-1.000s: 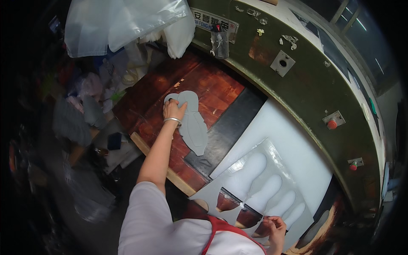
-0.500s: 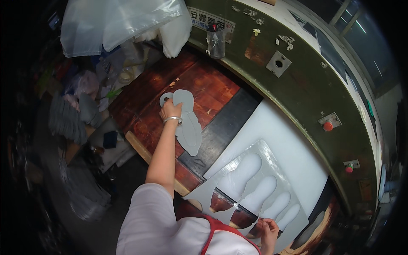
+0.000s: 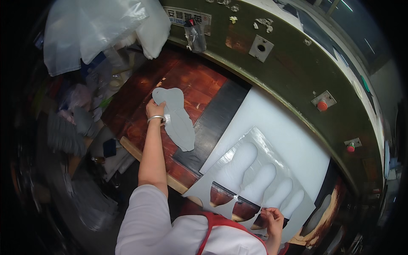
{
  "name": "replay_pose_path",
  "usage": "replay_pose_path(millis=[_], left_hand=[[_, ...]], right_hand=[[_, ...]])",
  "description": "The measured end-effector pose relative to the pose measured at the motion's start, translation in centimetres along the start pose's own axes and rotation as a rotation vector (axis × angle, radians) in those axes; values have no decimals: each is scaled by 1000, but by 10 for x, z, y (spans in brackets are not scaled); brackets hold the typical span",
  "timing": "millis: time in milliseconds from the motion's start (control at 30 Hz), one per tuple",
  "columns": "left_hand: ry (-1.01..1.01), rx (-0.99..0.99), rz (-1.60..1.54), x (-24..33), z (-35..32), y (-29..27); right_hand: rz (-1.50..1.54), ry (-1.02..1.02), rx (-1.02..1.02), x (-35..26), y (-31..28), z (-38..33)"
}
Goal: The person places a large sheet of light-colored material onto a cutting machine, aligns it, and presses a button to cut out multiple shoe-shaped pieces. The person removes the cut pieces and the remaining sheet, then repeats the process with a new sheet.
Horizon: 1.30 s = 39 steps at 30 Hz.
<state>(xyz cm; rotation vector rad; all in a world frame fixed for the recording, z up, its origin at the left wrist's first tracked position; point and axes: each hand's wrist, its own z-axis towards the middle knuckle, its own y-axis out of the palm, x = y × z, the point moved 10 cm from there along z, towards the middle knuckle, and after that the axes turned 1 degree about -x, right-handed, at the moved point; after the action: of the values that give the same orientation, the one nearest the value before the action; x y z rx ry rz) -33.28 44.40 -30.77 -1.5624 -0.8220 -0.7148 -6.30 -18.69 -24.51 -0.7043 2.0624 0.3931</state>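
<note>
My left hand (image 3: 155, 111) grips the edge of flat grey insole-shaped pieces (image 3: 180, 127) over the reddish-brown wooden table. The pieces overlap, with a second rounded end showing beside the upper one; how many lie together I cannot tell. A metal bangle circles my left wrist. At the lower right, my right hand (image 3: 273, 219) is closed with its fingertips pinching a narrow part of a grey sheet (image 3: 259, 138). Several insole-shaped holes run through this sheet, showing the white board (image 3: 280, 121) and dark wood beneath. Part of the sheet's near edge is hidden by my body.
A green machine beam (image 3: 238, 46) with red buttons (image 3: 322, 105) spans the far side. Clear plastic bags (image 3: 97, 29) hang at the upper left, above clutter and stacked grey pieces (image 3: 63, 134). A clear cup (image 3: 195, 38) is fixed to the beam. Another grey piece (image 3: 316, 214) lies right.
The grey pieces in my left hand have come closer together, the separate rounded end now lying against the other. My right hand keeps its hold on the sheet. The whole view has shifted slightly.
</note>
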Motion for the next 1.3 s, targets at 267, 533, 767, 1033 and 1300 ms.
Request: replay_pose_path(millis=[267, 533, 767, 1033, 1300], left_hand=[[204, -184, -295, 27, 0, 22], [508, 293, 622, 110, -44, -15], [731, -302, 360, 71, -290, 23], [532, -582, 81, 81, -338, 45], [1091, -1061, 431, 169, -385, 128]], right_hand=[[-29, 9, 11, -4, -3, 1], [150, -172, 357, -3, -120, -20], [-721, -182, 1148, 35, -239, -92], [-301, -168, 1205, 41, -254, -103], [229, -203, 1409, 174, -170, -281]])
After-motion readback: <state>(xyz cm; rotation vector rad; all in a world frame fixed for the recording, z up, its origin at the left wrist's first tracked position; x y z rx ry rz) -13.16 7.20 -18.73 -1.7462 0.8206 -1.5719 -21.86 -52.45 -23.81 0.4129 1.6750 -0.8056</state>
